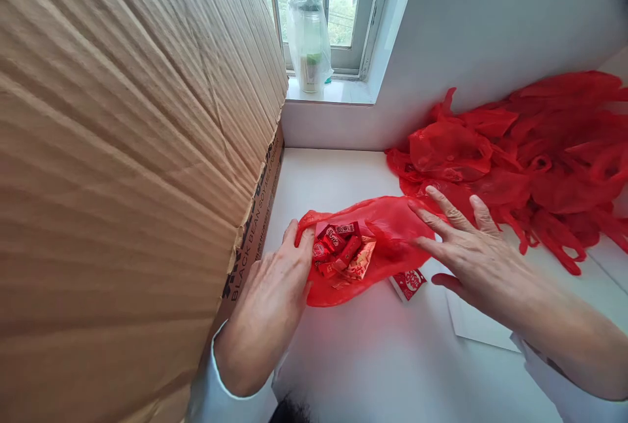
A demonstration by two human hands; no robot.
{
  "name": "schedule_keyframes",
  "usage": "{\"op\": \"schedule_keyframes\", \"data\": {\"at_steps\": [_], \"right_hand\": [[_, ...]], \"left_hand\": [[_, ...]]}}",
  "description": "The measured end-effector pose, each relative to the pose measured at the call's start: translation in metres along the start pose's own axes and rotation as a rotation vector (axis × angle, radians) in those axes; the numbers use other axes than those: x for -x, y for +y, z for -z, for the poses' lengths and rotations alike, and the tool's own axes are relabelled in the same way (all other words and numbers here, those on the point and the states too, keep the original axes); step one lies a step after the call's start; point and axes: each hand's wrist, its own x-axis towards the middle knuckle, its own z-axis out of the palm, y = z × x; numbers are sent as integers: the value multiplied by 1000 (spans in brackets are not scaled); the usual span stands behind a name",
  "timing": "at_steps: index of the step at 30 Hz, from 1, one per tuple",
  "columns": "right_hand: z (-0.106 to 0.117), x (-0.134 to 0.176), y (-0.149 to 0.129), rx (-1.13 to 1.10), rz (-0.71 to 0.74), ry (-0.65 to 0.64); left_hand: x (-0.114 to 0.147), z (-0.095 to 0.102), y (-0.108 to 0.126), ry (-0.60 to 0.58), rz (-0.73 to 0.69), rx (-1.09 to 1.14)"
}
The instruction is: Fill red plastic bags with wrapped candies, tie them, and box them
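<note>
A thin red plastic bag (392, 233) lies spread on the white table, its mouth toward the left. Several small red-wrapped candies (343, 246) and an orange-gold packet (362, 259) rest in it near the mouth. My left hand (282, 279) grips the bag's rim at its left edge, fingers closed on the film. Over the bag's right end is my right hand (466, 246), fingers spread; whether the fingertips touch the film I cannot tell. Partly under the bag's lower right side sits a red and white packet (409, 284).
A large cardboard box (147, 148) rises along the left. Many crumpled red bags (530, 161) are heaped at the right against the wall. On the windowsill stands a bagged clear jar (310, 50). A white flat sheet or board (483, 321) lies under my right forearm.
</note>
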Motion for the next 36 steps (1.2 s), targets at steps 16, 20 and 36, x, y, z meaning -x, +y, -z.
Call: {"op": "schedule_keyframes", "data": {"at_steps": [16,20,36], "right_hand": [[59,13,28,-106,-80,300],[60,0,36,-358,-96,349],[66,-61,32,-531,-363,716]], "left_hand": [[9,-2,-9,437,-99,-95],[-2,9,13,599,-186,29],[-13,18,10,648,-76,860]]}}
